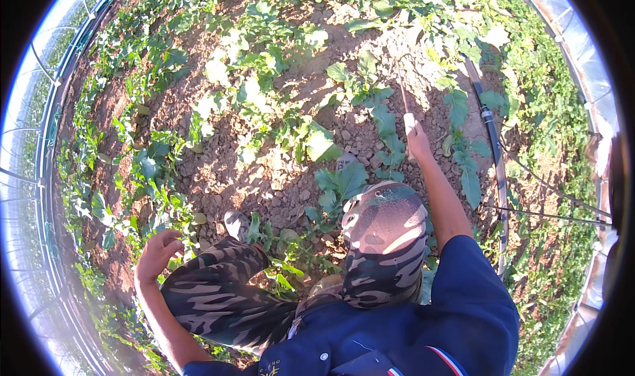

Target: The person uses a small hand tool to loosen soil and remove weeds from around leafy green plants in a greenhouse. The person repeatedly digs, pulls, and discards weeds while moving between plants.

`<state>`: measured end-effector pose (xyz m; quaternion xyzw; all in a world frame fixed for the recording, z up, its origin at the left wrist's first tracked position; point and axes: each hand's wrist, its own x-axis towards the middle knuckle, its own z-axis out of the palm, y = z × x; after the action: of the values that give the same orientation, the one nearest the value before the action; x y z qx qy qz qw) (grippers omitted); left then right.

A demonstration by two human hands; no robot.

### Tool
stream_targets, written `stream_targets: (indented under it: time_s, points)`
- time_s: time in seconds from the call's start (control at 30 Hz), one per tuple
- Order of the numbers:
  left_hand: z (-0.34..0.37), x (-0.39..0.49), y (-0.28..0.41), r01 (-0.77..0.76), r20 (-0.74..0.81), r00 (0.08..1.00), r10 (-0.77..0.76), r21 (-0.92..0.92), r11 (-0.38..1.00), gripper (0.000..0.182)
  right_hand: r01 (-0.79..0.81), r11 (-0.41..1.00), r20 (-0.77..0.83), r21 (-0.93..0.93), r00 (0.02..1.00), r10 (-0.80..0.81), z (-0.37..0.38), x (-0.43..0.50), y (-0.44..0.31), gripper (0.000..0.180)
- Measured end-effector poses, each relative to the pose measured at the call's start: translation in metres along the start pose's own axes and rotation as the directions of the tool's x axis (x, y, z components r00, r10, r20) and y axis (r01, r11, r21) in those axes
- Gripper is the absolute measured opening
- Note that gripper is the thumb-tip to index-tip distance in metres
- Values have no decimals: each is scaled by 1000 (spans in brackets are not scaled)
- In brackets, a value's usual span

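My right hand [417,140] is closed around the pale handle of a thin-shafted hand tool [409,123]. The tool's narrow metal shaft points away from me over sunlit soil; its far end is lost in the glare. Left of the shaft grows a low leafy plant [364,85], and broad leaves [392,140] trail beside my hand. My left hand [159,254] is raised at the left, beside my bent knee in camouflage trousers, its fingers curled loosely with nothing seen in them. Leafy plants [168,204] grow close to it.
A dark hose or pipe [488,123] runs lengthwise at the right, with thin lines [550,190] leading off it. Rows of leafy plants [263,63] stand in dry, cloddy soil [292,187]. Plastic-film walls with a frame [47,128] curve along both sides. My shoe [237,224] rests on the soil.
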<state>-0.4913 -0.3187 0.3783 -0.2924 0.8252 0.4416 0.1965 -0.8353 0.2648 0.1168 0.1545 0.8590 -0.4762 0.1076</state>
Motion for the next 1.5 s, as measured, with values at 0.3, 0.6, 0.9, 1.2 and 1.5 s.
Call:
stream_targets:
  time_s: [0.3, 0.6, 0.9, 1.2, 1.5]
  points:
    - [8, -10, 13, -27, 7, 1000, 27, 69, 997, 29, 286, 926, -1, -246, 956, -295, -66, -190, 103, 56]
    - [2, -24, -16, -72, -16, 997, 72, 21, 997, 28, -181, 969, 71, 170, 983, 171, -107, -293, 47, 56]
    - [-3, -28, -21, -72, -44, 996, 72, 4, 997, 28, 33, 975, -9, 218, 999, -32, -82, -202, 21, 52]
    - [-4, -17, -10, -16, -37, 999, 20, 98, 995, 30, 92, 879, 100, 469, 983, -156, 14, -82, -74, 45]
    - [-6, 3, 3, 26, 10, 1000, -27, 66, 997, 28, -56, 974, 387, 221, 921, -35, 125, 53, -167, 36]
